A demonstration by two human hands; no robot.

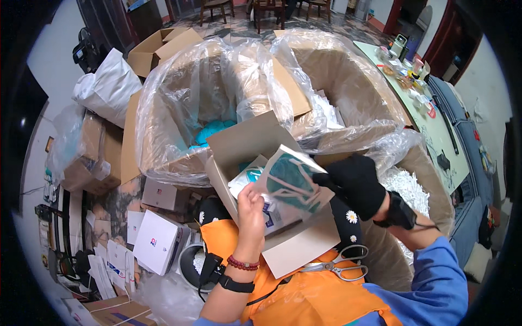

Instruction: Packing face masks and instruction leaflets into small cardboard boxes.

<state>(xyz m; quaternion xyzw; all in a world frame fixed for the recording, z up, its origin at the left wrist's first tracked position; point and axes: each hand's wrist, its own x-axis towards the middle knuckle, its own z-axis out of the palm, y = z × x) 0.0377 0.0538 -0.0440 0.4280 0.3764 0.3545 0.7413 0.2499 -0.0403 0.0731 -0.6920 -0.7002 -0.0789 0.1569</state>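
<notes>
As left hand (251,211) and right hand (356,187) pinch, nearly closed: plastic bag (293,182)
Floor (240,27): marbled
Desk (432,142): cluttered, beside sofa (473,157)

Colour record, as I find it. The packet (292,181) in my grip shows deep teal, crossed by pale, pinkish stripes, with white at its upper edge. My right hand (356,187) wears a plain black glove (363,176). My bracelet (243,264) is dark red; my sleeve (437,280), blue; my apron (321,304), plain orange. My trousers (341,217) are black, patterned with white daisies, yellow at the centre. The open carton (300,247) is pale beige; the scissors (326,267) are silver-grey. The bundle (215,132) in the left liner is bright turquoise; the shreds (409,190) are white. The sofa (462,141) is grey-blue, the table (451,155) pale green with dark line patterning.
</notes>
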